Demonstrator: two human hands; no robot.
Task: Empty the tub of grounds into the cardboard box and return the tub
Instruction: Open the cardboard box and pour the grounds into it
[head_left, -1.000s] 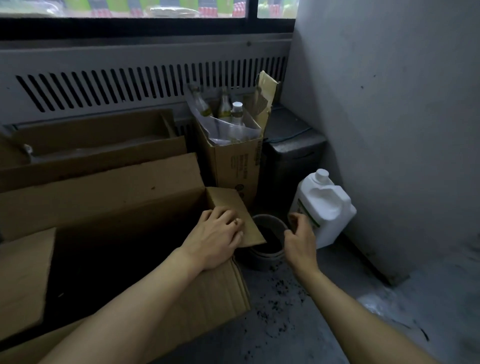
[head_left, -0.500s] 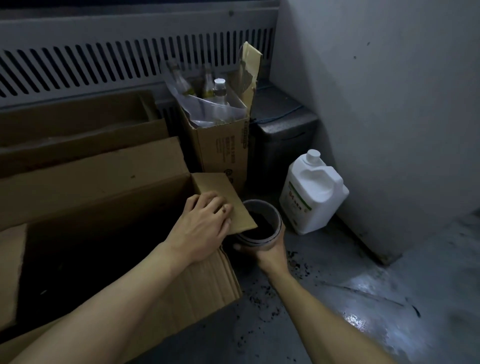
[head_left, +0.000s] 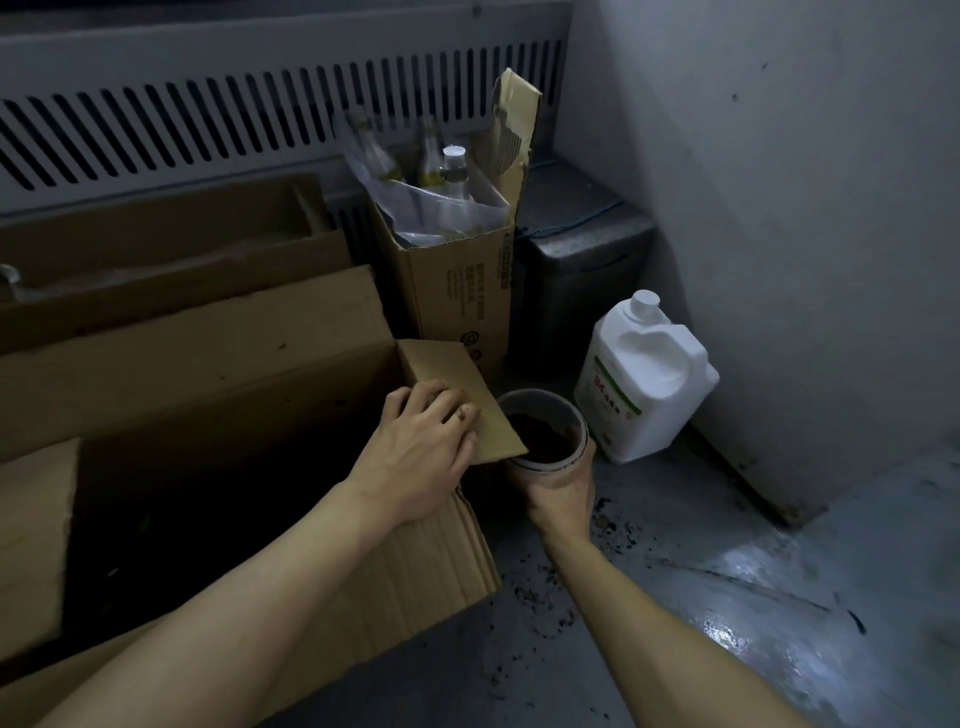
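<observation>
A round tub (head_left: 569, 415) with dark grounds inside is upright just right of the big open cardboard box (head_left: 426, 561). My right hand (head_left: 561, 493) grips the tub from its near side and underneath. My left hand (head_left: 421, 452) presses flat on the box's right flap (head_left: 457, 379), holding it outward; the flap's corner overlaps the tub's rim. The inside of the box is dark and I cannot see its contents.
A white plastic jug (head_left: 644, 379) stands right of the tub against the grey wall. Behind it are a dark bin (head_left: 576, 260) and a tall carton (head_left: 457, 291) with bottles. Spilled grounds (head_left: 550, 597) dot the wet concrete floor. More cardboard leans along the radiator grille.
My right hand went from reaching beside the tub to gripping it from below, and the tub now seems lifted slightly. The left hand has stayed on the flap. My view dipped downward.
</observation>
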